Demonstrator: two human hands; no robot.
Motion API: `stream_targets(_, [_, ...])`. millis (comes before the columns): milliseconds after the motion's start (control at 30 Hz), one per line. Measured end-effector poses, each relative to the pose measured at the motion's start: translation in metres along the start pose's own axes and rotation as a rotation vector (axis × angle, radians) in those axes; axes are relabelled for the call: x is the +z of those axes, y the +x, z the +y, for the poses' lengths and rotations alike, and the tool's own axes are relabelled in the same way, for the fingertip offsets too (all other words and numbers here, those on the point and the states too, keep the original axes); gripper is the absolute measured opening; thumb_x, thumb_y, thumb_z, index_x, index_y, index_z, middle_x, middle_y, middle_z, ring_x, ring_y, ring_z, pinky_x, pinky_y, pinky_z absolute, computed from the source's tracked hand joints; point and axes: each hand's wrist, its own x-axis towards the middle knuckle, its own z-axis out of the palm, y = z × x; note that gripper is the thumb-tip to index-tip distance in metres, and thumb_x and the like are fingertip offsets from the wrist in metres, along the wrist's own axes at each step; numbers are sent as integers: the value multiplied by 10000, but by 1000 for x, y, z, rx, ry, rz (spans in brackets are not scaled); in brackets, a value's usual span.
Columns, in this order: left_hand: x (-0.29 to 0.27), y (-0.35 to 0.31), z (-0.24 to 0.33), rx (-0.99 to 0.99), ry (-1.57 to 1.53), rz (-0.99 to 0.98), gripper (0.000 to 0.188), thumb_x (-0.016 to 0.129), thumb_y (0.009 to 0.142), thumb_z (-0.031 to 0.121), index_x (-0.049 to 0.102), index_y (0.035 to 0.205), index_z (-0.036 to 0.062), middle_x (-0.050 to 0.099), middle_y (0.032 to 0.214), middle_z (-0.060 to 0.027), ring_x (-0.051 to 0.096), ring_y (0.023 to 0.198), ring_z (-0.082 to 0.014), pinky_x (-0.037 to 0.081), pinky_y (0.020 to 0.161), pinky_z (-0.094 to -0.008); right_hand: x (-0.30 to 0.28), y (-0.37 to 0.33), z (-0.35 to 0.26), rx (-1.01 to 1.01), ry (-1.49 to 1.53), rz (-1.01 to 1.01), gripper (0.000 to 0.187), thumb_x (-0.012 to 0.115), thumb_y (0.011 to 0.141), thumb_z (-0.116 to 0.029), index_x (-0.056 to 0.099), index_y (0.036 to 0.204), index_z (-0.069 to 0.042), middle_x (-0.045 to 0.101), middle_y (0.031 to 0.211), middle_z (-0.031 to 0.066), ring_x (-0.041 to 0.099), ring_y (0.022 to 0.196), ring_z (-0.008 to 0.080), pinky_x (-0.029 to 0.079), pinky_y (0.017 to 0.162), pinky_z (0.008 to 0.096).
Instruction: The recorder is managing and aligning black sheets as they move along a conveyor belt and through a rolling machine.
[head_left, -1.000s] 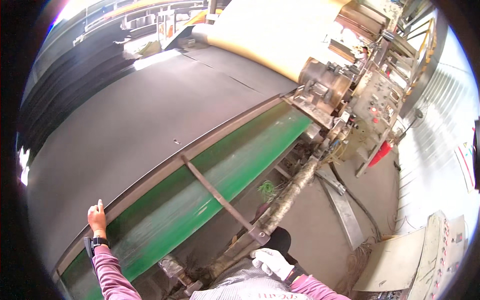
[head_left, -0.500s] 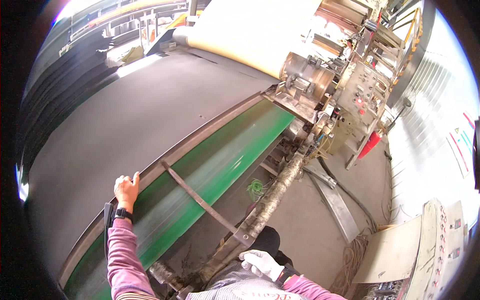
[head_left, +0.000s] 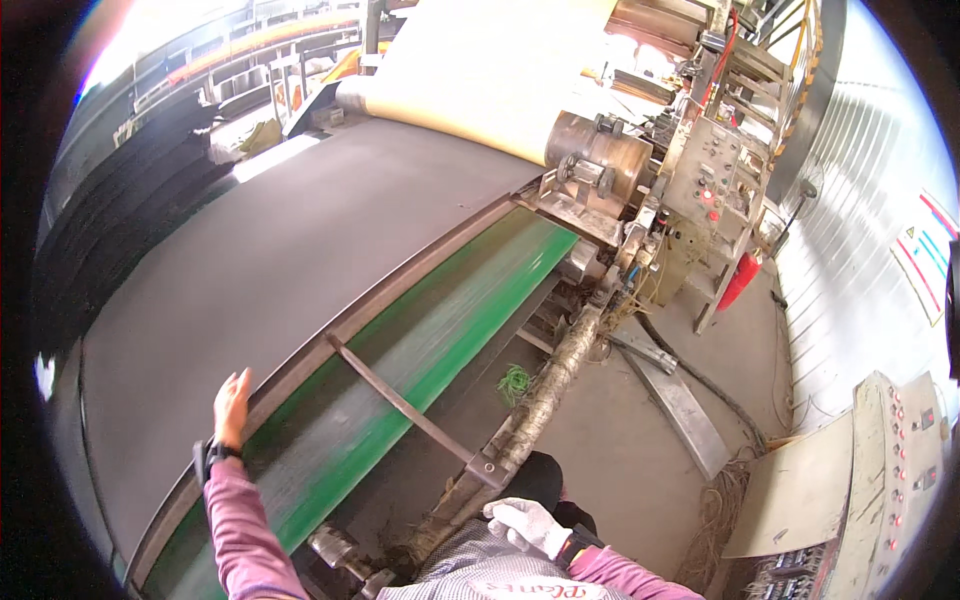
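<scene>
Red lettering here, on white patch (head_left: 530, 592) of grey checked cloth apron (head_left: 455, 562), partly cut off. Over on white corrugated metal wall (head_left: 845, 260): white sign (head_left: 926, 255), red and blue stripes, yellow warning triangle (head_left: 910, 232), finer detail too small to read.

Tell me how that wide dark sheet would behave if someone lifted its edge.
The dark sheet would probably feel heavy, being so broad. It may flex, since its edge beside the metal rail looks thin. Lying flat, it seems unlikely to roll.
</scene>
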Motion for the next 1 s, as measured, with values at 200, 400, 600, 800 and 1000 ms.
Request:
stream_targets(200, [-60,-49,-71,-317,192,63,533,562,827,532,701,701,34,641,824,-198,616,825,-329,462,771,-412,1,-2,2,14,38,7,231,561,891,-237,634,1011,-54,635,763,38,466,411,67,354,355,214])
stream_targets(400, [-8,-11,32,-236,334,92,554,554,796,583,726,769,57,648,936,-154,597,924,-346,462,849,-405,10,-16,7,112,47,-5,224,586,869,-233,669,1010,-79,635,774,10,414,451,28,321,381,176])
stream_targets(600, [26,37,50,3,-215,-24,601,452,876,546,642,907,-23,646,932,-184,590,908,-368,443,816,-439,6,-15,7,94,17,-41,257,547,888,-268,643,1027,-74,627,725,11,405,401,32,311,347,182])
stream_targets(800, [-12,-12,-45,-194,634,71,593,313,953,502,620,951,-5,644,866,-185,629,758,-364,485,742,-465,-2,-11,16,94,56,-33,250,541,891,-262,644,1009,-67,610,689,-5,432,412,31,308,350,177])
stream_targets(1000, [-59,-71,-104,-69,989,-169,382,386,941,173,427,1317,117,618,995,-138,615,924,-301,519,761,-386,-7,-4,17,123,90,-96,336,535,916,-364,653,935,-50,590,663,-23,432,415,24,321,361,161])
